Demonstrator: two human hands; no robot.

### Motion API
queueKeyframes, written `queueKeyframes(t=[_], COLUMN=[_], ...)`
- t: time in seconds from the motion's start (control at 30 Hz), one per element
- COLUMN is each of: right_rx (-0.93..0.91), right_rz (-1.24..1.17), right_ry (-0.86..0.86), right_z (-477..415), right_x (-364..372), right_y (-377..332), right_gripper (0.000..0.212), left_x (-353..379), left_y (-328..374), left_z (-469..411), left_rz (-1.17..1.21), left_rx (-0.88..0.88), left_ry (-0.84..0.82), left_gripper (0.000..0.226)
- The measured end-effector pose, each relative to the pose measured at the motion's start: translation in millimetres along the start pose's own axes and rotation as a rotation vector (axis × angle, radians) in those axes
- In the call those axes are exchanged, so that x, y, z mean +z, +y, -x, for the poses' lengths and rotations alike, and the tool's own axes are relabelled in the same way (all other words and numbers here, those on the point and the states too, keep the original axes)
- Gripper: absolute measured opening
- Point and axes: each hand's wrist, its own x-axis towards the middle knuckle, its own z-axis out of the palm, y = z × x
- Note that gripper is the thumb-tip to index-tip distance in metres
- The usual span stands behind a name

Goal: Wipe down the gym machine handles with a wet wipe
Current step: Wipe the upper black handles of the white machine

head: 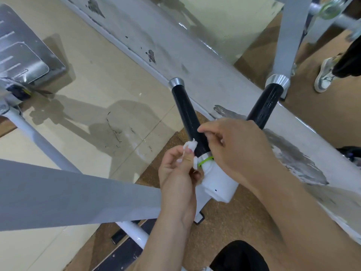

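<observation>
We pinch the wet wipe [190, 146] in our left hand [176, 178] at the handle [187, 112] base to scrub, right hand [236, 151] curled over it, perhaps steadying, grip unclear.

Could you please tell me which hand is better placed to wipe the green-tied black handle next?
Left, probably: the left hand pinches the wet wipe beside the black handle, while the right hand shows no wipe.

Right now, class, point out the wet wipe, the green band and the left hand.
wet wipe [190, 146]: head view, bunched upper tip.
green band [205, 160]: head view, middle of the visible strip.
left hand [175, 173]: head view, middle of the hand.
</observation>
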Motion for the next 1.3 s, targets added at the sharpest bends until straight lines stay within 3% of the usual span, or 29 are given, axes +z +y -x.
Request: queueKeyframes(t=[0.27, 0.4, 0.47, 0.53, 0.63, 0.8, 0.93, 1.07, 1.17, 1.3], right_rx=[0.005, 0.028, 0.053, 0.119, 0.188, 0.210, 0.179, 0.180, 0.205, 0.179], right_rz=[-0.018, -0.032, -0.030, -0.090, -0.173, -0.197, -0.185, -0.183, -0.305, -0.327], right_ry=[0.096, 0.059, -0.057, -0.219, -0.333, -0.337, -0.309, -0.403, -0.429, -0.340], right_z=[1.6, 0.2, -5.2, -15.0, -30.1, -32.9, -34.8, -48.8, -54.8, -54.9], right_x=[7.9, 6.6, 0.9, -8.3, -18.2, -14.5, -13.4, -14.0, -13.9, -10.1], right_y=[-1.5, -2.9, -2.9, -2.1, -1.9, 0.7, 1.8, 1.3, 4.5, 5.7], right_gripper=[0.026, 0.026, 0.027, 0.030, 0.035, 0.035, 0.034, 0.046, 0.037, 0.035], left_x=[-2.5, 6.0, 4.3, -1.7, -3.0, 11.5, 2.6, 8.3, 13.0, 2.3], left_y=[0.4, 3.9, 4.2, 4.4, 4.0, 9.4, 8.5, 19.1, 26.8, 25.9], left_z=[6.4, -7.5, -12.8, -8.5, -4.7, -26.9, -12.7, -21.4, -33.8, -22.0], left_rz=[-0.178, -0.104, -0.030, -0.001, -0.037, -0.017, -0.040, -0.141, -0.123, -0.185], left_rx=[0.249, 0.122, 0.041, 0.036, 0.104, 0.142, 0.126, 0.170, 0.147, 0.161], left_ry=[0.032, 0.106, 0.076, -0.008, -0.034, 0.142, 0.047, 0.097, 0.111, 0.004], left_gripper=[0.010, 0.021, 0.017, 0.012, 0.024, 0.005, 0.026, 0.003, 0.007, 0.008])
